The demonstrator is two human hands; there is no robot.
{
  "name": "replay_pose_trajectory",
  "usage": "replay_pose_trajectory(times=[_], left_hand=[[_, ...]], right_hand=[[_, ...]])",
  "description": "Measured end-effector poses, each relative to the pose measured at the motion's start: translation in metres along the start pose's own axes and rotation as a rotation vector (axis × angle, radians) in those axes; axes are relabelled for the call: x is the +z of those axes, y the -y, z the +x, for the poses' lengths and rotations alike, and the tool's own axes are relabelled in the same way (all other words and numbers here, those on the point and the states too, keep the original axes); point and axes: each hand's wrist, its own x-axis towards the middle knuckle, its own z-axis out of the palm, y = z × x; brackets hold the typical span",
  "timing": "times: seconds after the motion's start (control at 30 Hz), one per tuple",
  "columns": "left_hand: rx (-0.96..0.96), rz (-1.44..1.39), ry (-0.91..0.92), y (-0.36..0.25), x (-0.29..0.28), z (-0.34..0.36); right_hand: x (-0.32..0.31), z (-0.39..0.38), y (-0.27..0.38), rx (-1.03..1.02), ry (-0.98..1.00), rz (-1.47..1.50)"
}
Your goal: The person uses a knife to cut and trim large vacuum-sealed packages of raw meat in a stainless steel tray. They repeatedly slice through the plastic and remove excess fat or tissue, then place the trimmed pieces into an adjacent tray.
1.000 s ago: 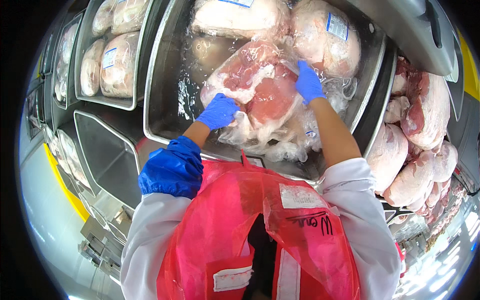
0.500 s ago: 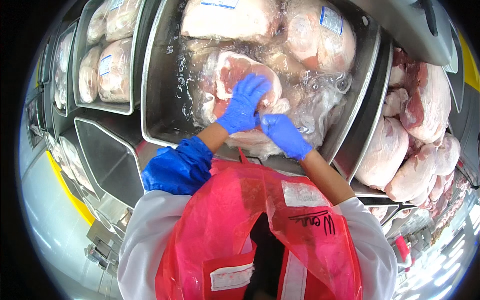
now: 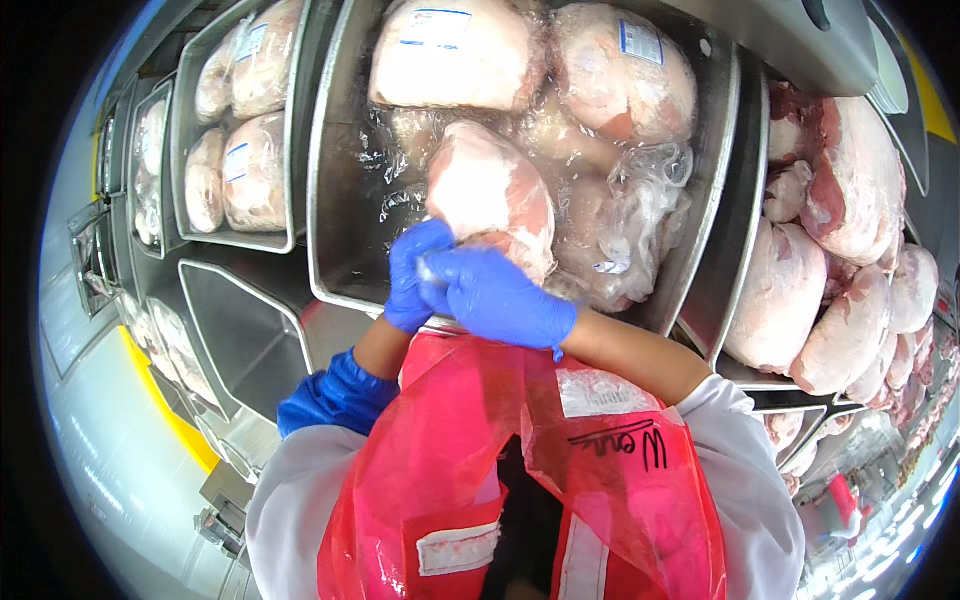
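A skinless-looking pink and white meat piece point(image 3: 490, 190) rests in a steel tub point(image 3: 335, 160) of water. At its near end, by the tub's front rim, my blue-gloved hands are together: my left hand point(image 3: 410, 280) is closed, partly behind my right hand point(image 3: 500, 300), which is closed and blurred at the fingers. What they grip is hidden; a pale, wet bit shows between them. Crumpled clear plastic point(image 3: 640, 220) lies to the right of the meat. Two bagged, labelled meat cuts point(image 3: 455, 55) point(image 3: 625, 85) sit at the back of the tub.
At left are tubs of bagged meat point(image 3: 255, 175) and a steel bin point(image 3: 235, 330). At right, unwrapped meat cuts point(image 3: 855, 200) are heaped. A steel fixture point(image 3: 800, 40) overhangs the back right. A person in red and white point(image 3: 845, 505) shows at lower right.
Both hands have drawn back toward my body and come together at the near rim. The meat piece now shows more of its white fat side upward.
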Motion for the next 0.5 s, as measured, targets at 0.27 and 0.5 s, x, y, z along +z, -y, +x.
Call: replay_pose_trajectory(times=[0.27,0.5], left_hand=[[-0.138,0.309,0.091,0.003,-0.027,-0.034],[-0.186,-0.033,0.085,0.012,-0.035,-0.048]], right_hand=[[0.008,-0.019,-0.012,0.189,0.043,-0.090],[0.015,-0.014,-0.021,0.004,0.041,-0.724]])
